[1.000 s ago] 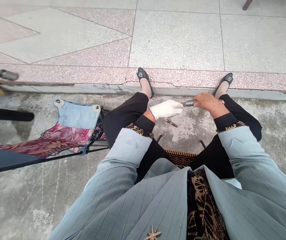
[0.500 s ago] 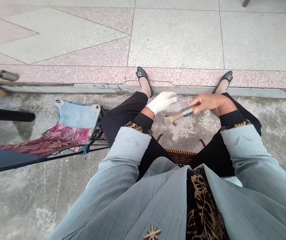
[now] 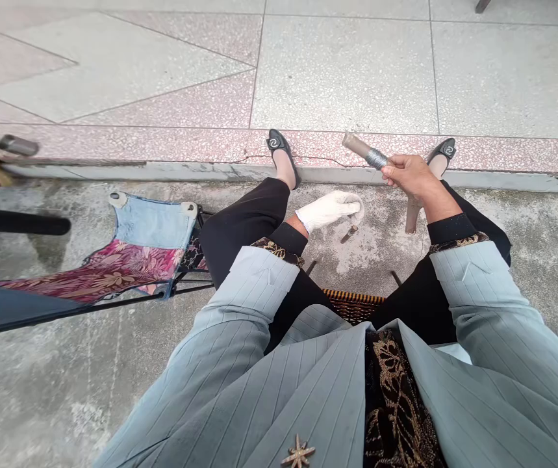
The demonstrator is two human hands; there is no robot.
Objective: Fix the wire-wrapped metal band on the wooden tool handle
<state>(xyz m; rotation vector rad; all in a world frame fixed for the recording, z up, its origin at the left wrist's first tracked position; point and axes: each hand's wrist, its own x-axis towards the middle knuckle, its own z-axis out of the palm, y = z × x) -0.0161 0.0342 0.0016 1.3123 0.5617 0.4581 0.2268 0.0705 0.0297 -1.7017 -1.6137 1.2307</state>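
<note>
Cracked concrete ground (image 3: 30, 403) runs up to a pink terrazzo step (image 3: 127, 144). The hands are well apart: the left hand (image 3: 328, 211), in a white glove, sits low on the concrete just beside a short rusty peg (image 3: 349, 234) — the bare right hand (image 3: 409, 179) is clamped around a wooden rod (image 3: 356, 145) with a metal-wrapped band, held up above the step's edge.

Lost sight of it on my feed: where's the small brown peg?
In the head view, the peg lies on the concrete just below the gloved left hand.
</note>
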